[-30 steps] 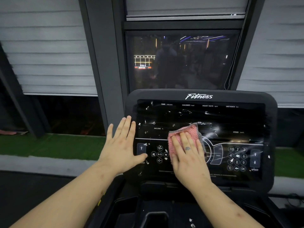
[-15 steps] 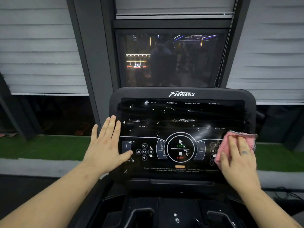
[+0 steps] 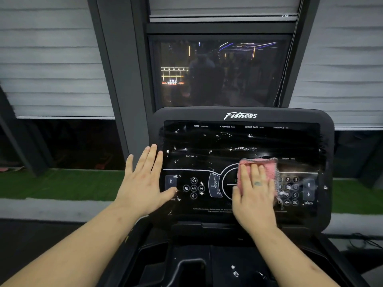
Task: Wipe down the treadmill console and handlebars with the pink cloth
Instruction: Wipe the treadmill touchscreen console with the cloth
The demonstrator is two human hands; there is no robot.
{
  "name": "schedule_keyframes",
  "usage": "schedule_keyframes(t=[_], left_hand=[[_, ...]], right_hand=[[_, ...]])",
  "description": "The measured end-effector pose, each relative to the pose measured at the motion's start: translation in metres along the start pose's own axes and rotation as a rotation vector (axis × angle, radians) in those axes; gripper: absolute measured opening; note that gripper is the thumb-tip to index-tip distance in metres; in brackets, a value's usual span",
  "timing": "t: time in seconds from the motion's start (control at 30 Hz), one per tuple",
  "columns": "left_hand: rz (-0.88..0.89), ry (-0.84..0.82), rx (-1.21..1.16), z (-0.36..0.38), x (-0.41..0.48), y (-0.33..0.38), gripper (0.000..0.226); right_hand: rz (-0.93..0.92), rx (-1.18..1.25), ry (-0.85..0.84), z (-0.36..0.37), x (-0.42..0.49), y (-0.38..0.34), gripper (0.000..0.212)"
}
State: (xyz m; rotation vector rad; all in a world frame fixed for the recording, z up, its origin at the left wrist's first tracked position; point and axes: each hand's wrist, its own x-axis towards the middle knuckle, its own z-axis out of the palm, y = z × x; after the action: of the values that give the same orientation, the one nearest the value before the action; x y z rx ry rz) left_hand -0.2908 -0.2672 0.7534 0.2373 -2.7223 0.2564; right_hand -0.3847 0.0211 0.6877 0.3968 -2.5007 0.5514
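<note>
The pink cloth (image 3: pixel 261 167) lies flat against the treadmill console (image 3: pixel 207 115), on the lower half of the dark panel, right of centre. It covers part of the round start and stop dial and reaches toward the number keypad (image 3: pixel 291 187) just beside it. A grey mesh edge shows along the cloth's right side.

The right hand (image 3: pixel 254 196) presses the cloth to the panel with its palm and straight, slightly spread fingers. Nothing is curled round the fabric; the top edge of the cloth shows above the fingertips. A small dark mark sits on 1 finger.

The left hand (image 3: pixel 145 183) rests flat on the console's left edge, fingers straight and close together, thumb out toward the incline arrow button (image 3: pixel 170 181). It holds nothing.

White smears and flecks dot the glossy panel, mostly across its upper and middle parts. The word "Fitness" is printed on the top bezel, with labels for time, calories, heart rate and distance beneath. Below the console a black tray (image 3: pixel 186 253) carries 2 small white specks.

Behind the console stands a dark window (image 3: pixel 217 79) with reflected lights, flanked by grey slatted blinds (image 3: pixel 51 59). A strip of green turf (image 3: pixel 62 183) runs along the floor beyond.
</note>
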Motion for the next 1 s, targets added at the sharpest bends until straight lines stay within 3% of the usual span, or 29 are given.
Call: schedule_keyframes(t=[0.3,0.47,0.73,0.93,1.0], left_hand=[[0.020,0.021,-0.019,0.015,-0.016,0.007,0.114],[-0.006,0.047,-0.012,0.028,-0.024,0.013,0.110],[-0.030,0.051,0.008,0.031,-0.028,0.027,0.116],[-0.097,0.042,-0.018,0.031,-0.025,0.046,0.120],[-0.113,0.050,-0.019,0.027,-0.024,0.052,0.116]], right_hand=[[-0.218,0.064,-0.071,0.029,-0.022,-0.114,0.071],[-0.319,0.074,-0.128,0.040,-0.025,-0.139,0.079],[-0.399,0.014,-0.142,0.035,-0.022,-0.103,0.083],[-0.349,-0.056,-0.166,0.015,-0.018,-0.044,0.104],[-0.331,-0.057,-0.175,0.006,-0.016,-0.021,0.100]])
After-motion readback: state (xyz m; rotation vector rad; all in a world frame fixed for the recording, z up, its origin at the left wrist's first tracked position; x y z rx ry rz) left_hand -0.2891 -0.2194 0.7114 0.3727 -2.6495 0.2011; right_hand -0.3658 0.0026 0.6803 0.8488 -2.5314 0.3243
